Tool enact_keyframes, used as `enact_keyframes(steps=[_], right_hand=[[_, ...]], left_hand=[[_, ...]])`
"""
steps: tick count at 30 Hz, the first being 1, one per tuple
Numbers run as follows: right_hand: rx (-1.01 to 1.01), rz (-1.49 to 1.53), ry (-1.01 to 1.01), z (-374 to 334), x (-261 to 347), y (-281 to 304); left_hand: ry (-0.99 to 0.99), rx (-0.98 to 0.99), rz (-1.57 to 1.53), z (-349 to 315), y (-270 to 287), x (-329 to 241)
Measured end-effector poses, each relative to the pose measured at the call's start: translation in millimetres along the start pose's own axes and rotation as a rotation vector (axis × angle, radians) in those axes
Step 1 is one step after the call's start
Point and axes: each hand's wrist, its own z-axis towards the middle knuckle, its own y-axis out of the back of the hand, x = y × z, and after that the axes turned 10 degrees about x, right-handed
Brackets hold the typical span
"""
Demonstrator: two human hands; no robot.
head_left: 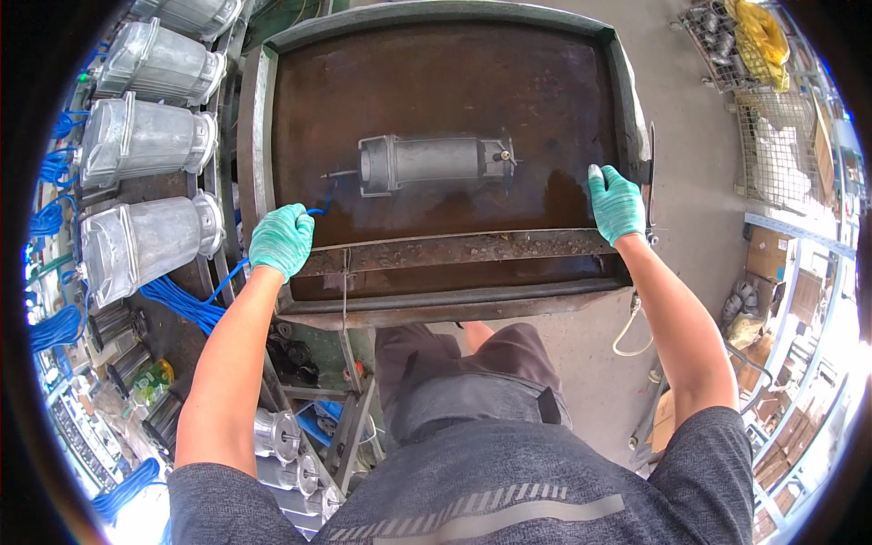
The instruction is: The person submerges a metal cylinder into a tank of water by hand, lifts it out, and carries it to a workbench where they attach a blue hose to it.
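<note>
A grey, ribbed motor (436, 163) lies on its side in a large brown metal tank (436, 313), seemingly in shallow liquid. A small brass-coloured fitting (505, 156) sits at its right end, and a thin shaft sticks out on the left. My left hand (282, 241), in a green glove, is closed at the tank's left rim; a blue cable (318, 212) comes out on both sides of the fist. My right hand (618, 204), gloved too, is at the right rim with its thumb extended; the other fingers curl over the edge, partly hidden.
A rusty crossbar (463, 250) spans the tank's near part. Several similar motors (145, 136) stand in a row on the left, with coiled blue cables (182, 300). Wire baskets (772, 150) and shelves with boxes (770, 250) line the right. A pale hose (627, 336) hangs near the tank's right corner.
</note>
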Motion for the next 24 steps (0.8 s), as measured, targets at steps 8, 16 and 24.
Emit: enact_keyframes(steps=[8, 16, 24], right_hand=[[0.010, -0.007, 0.002, 2.2, -3.4, -1.7], [-0.005, -0.006, 0.004, 0.6, -0.8, -0.3], [-0.021, -0.015, 0.014, 0.4, -2.1, -2.0]], left_hand=[[0.009, 0.012, -0.001, -0.7, 1.9, -2.6], [0.009, 0.025, 0.012, 0.3, 0.9, -1.0], [0.011, 0.023, 0.022, 0.2, 0.5, -0.6]])
